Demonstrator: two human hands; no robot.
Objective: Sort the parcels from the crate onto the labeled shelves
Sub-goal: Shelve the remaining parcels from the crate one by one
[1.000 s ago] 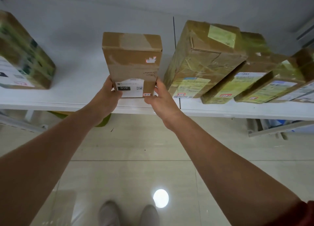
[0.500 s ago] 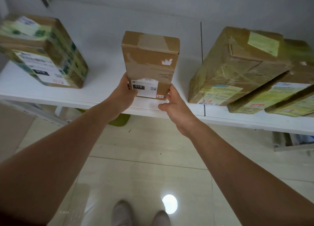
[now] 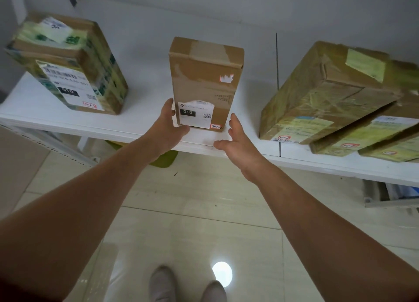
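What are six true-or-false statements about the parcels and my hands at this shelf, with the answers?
1. The middle parcel stands upright on the shelf. True.
2. Its black label patch reads 020. False: it reads 010.
3. The right hand grips the middle parcel. False: it is open, fingers spread, holding nothing.
4. The left hand touches the middle parcel's lower left corner. True.
5. The left parcel also shows 010. True.
6. The shelf is dark wood. False: it is white.
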